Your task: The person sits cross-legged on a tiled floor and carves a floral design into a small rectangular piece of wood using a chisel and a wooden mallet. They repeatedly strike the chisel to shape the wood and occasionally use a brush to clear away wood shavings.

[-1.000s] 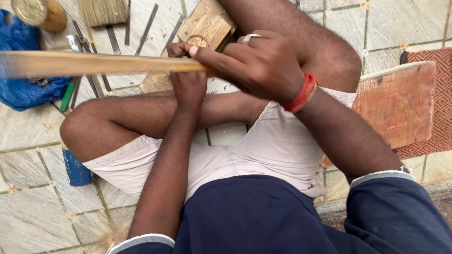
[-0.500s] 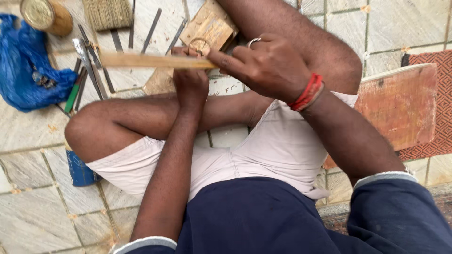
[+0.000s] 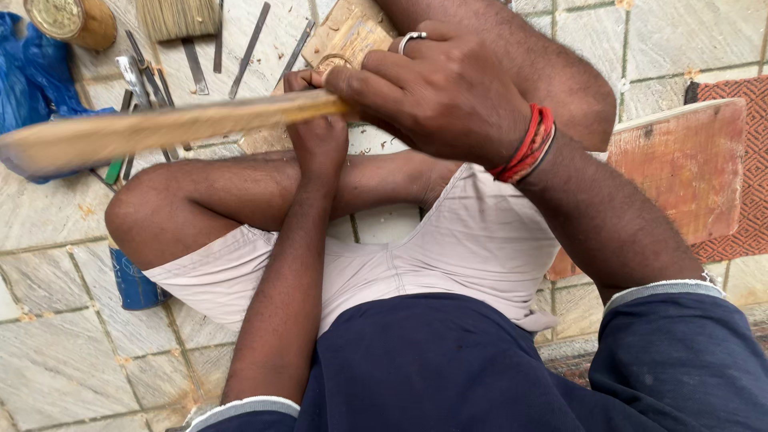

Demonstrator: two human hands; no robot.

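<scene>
The person sits cross-legged on a stone tile floor (image 3: pixel 56 368), and everything here is placed from the carved wooden block (image 3: pixel 346 36) lying on the floor just beyond the knees. Right of the block lies a reddish wooden board (image 3: pixel 680 172). Left of it, a blue cloth (image 3: pixel 32 76) sits at the frame's edge. A long wooden stick (image 3: pixel 152 128) stretches leftward from just in front of the block, blurred at its far end. The right hand (image 3: pixel 440 92) is wrapped tight around the stick's near end. The left hand (image 3: pixel 318 132) is a closed fist just under the stick; what it holds cannot be seen. Flat metal chisels (image 3: pixel 240 48) lie left of the block, beside a brush (image 3: pixel 178 16).
</scene>
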